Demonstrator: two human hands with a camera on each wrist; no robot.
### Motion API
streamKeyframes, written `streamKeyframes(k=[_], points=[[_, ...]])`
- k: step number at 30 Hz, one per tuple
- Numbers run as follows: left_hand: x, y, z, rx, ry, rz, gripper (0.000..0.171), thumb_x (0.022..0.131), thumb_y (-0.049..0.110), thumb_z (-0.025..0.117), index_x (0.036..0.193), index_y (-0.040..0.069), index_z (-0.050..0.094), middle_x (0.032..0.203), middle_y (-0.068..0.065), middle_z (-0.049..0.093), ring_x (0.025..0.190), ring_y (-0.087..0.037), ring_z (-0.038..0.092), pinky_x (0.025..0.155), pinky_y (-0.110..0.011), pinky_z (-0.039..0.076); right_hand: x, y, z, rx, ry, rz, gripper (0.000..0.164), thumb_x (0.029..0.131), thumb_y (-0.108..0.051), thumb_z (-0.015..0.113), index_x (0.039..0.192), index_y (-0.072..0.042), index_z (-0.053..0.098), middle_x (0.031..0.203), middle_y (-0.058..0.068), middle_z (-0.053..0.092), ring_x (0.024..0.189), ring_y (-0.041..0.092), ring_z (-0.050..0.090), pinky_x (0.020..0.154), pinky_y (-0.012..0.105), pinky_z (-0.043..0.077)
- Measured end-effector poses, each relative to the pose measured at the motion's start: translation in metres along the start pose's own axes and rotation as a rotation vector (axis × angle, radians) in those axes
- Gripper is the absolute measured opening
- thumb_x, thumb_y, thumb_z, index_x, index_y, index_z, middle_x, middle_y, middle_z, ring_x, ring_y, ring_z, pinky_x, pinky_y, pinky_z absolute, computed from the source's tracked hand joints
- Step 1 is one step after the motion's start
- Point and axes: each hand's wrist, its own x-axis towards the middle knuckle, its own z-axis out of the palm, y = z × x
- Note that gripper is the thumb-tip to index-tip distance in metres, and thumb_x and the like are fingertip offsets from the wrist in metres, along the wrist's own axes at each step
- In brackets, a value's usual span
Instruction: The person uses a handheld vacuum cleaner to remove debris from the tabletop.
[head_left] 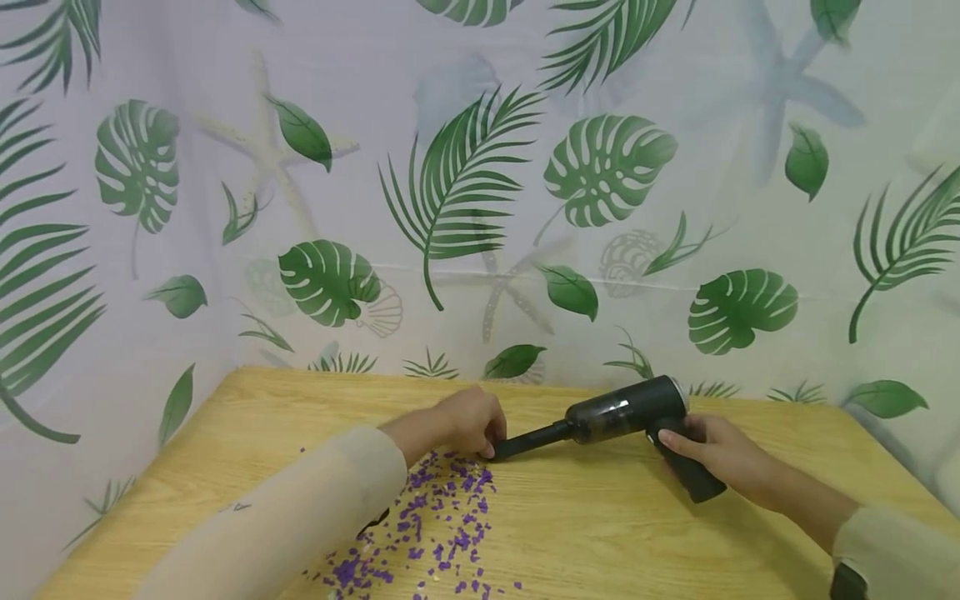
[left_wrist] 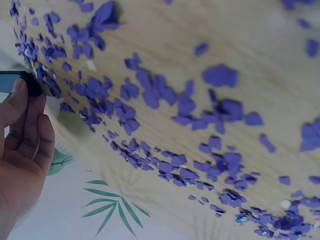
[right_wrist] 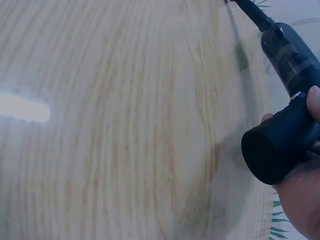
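Observation:
A black handheld vacuum cleaner (head_left: 626, 410) with a clear dust chamber and a long narrow nozzle is held over the table. My right hand (head_left: 731, 458) grips its handle (right_wrist: 280, 140), thumb laid along the side. At the nozzle's tip, my left hand (head_left: 474, 421) pinches the end between thumb and fingers, as the left wrist view shows with the nozzle tip (left_wrist: 31, 84). Purple paper scraps (head_left: 457, 533) lie scattered beside and below the tip. In the left wrist view the scraps (left_wrist: 160, 92) run right up to the nozzle.
The wood-grain table (head_left: 600, 525) ends at the back against a white cloth (head_left: 480, 217) printed with green leaves and starfish. Most scraps lie left of centre, partly behind the left sleeve (head_left: 300, 508). A light reflection shows on the tabletop in the right wrist view.

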Motion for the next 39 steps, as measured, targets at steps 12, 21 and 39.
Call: streamKeyframes(k=[12, 21, 39], points=[[-0.008, 0.008, 0.004, 0.047, -0.008, 0.04, 0.012, 0.082, 0.017, 0.083, 0.093, 0.016, 0.081, 0.083, 0.007, 0.075, 0.075, -0.003, 0.065, 0.072, -0.018, 0.053, -0.008, 0.01, 0.003, 0.015, -0.027, 0.003, 0.053, 0.105, -0.028, 0.051, 0.125, 0.021, 0.044, 0.104, 0.017, 0.067, 0.089, 0.022, 0.067, 0.075, 0.038, 0.058], [-0.013, 0.021, 0.006, 0.114, -0.034, 0.097, 0.013, 0.081, 0.019, 0.084, 0.094, 0.016, 0.081, 0.082, 0.007, 0.075, 0.073, -0.001, 0.065, 0.069, -0.015, 0.051, -0.015, 0.021, 0.004, 0.07, -0.08, 0.033, 0.055, 0.106, -0.029, 0.049, 0.128, 0.021, 0.04, 0.105, 0.011, 0.067, 0.094, 0.02, 0.065, 0.078, 0.036, 0.057], [-0.035, 0.032, 0.009, 0.107, -0.047, 0.116, 0.01, 0.08, 0.017, 0.084, 0.09, 0.015, 0.081, 0.079, 0.007, 0.075, 0.069, 0.0, 0.065, 0.063, -0.012, 0.05, -0.025, 0.023, 0.031, -0.021, 0.087, 0.089, 0.063, 0.107, -0.034, 0.045, 0.138, 0.019, 0.032, 0.122, 0.019, 0.06, 0.099, 0.02, 0.059, 0.081, 0.032, 0.051]])
